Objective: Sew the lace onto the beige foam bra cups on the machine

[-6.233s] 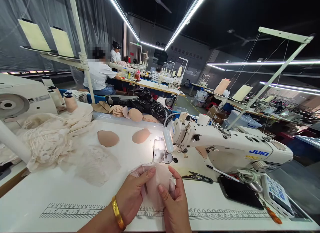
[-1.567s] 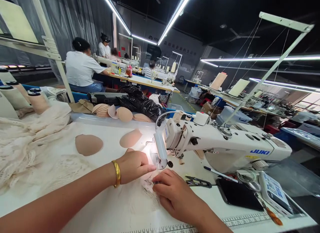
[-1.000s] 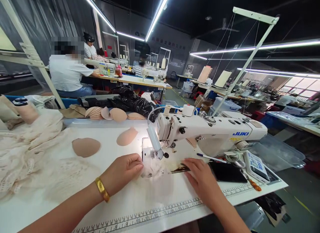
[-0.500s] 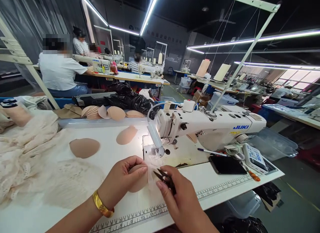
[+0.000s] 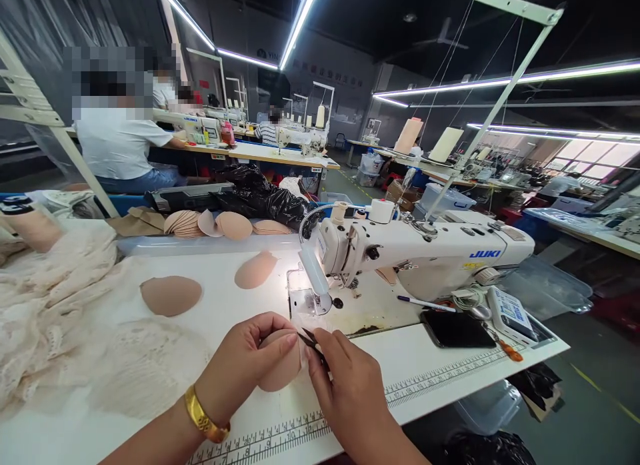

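Note:
My left hand (image 5: 255, 352) pinches a beige bra cup pad (image 5: 283, 372) between thumb and fingers, just in front of the sewing machine (image 5: 425, 252). Small dark thread snips (image 5: 314, 345) are gripped in my right hand (image 5: 347, 385), their tips at the pad's upper right edge. Sheer pale fabric (image 5: 313, 324) shows behind the snips, partly hidden by my fingers. Two more cup pads, a darker one (image 5: 171, 296) and a lighter one (image 5: 256, 270), lie on the white table (image 5: 220, 305) to the left. Sheer lace fabric (image 5: 150, 365) is spread beside my left forearm.
A heap of cream lace (image 5: 45, 318) covers the table's left side. Stacked cup pads (image 5: 187, 224) line the back edge, before black plastic bags (image 5: 265, 195). A phone (image 5: 457, 328), a pen (image 5: 425, 303) and a white control box (image 5: 510, 315) sit right. Co-workers sit beyond.
My right hand has brought the snips left and slightly up, to the pad's edge. The left hand still holds the pad, which is tilted a little differently.

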### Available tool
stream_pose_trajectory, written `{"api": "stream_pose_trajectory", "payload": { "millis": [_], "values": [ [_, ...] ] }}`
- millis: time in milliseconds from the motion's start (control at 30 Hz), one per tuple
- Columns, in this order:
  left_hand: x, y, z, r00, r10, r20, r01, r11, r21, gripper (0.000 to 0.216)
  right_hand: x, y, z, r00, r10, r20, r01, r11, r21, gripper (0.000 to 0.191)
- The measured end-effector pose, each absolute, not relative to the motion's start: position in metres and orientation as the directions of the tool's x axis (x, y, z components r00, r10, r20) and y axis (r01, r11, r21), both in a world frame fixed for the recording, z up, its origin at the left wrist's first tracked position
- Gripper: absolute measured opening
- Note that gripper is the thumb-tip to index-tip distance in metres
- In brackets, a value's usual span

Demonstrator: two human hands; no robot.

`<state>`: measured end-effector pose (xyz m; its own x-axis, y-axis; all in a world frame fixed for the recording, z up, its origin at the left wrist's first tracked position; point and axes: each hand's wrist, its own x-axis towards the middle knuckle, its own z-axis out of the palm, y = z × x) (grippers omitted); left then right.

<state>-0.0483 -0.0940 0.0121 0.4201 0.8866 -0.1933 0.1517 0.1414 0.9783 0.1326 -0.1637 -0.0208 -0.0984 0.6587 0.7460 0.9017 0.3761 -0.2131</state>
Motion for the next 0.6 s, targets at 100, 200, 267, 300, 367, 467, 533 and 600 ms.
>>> {"api": "stream_pose_trajectory", "payload": {
  "millis": [100,200,267,300,367,467,533,600],
  "values": [
    [-0.0458,-0.0954,0.0158,0.397,0.899,-0.183,0.172,0.123,0.977,0.042,0.1323,-0.1629,-0.0211,-0.104,0.657,0.746,0.908,0.370,-0.199,0.023],
    [-0.0436,-0.0965,0.0193,0.378,0.909,-0.175,0.197,0.105,0.975,0.043,0.1317,-0.1621,-0.0216,-0.103,0.657,0.747,0.919,0.350,-0.182,0.025],
    [-0.0424,-0.0969,0.0208,0.368,0.914,-0.170,0.212,0.095,0.973,0.044,0.1308,-0.1616,-0.0220,-0.100,0.651,0.753,0.927,0.335,-0.166,0.025],
    [-0.0419,-0.0971,0.0212,0.363,0.916,-0.170,0.216,0.094,0.972,0.044,0.1302,-0.1614,-0.0223,-0.098,0.645,0.758,0.932,0.327,-0.158,0.024],
    [-0.0410,-0.0976,0.0216,0.351,0.920,-0.174,0.222,0.099,0.970,0.045,0.1288,-0.1610,-0.0228,-0.090,0.633,0.769,0.941,0.306,-0.141,0.025],
    [-0.0399,-0.0988,0.0214,0.335,0.925,-0.181,0.234,0.104,0.967,0.046,0.1268,-0.1607,-0.0231,-0.086,0.610,0.788,0.954,0.278,-0.111,0.025],
    [-0.0392,-0.0998,0.0208,0.328,0.927,-0.182,0.236,0.106,0.966,0.045,0.1260,-0.1607,-0.0230,-0.100,0.594,0.799,0.960,0.269,-0.080,0.024],
    [-0.0384,-0.1003,0.0206,0.325,0.927,-0.189,0.232,0.116,0.966,0.045,0.1259,-0.1604,-0.0229,-0.123,0.581,0.805,0.962,0.268,-0.046,0.024]
  ]
}}
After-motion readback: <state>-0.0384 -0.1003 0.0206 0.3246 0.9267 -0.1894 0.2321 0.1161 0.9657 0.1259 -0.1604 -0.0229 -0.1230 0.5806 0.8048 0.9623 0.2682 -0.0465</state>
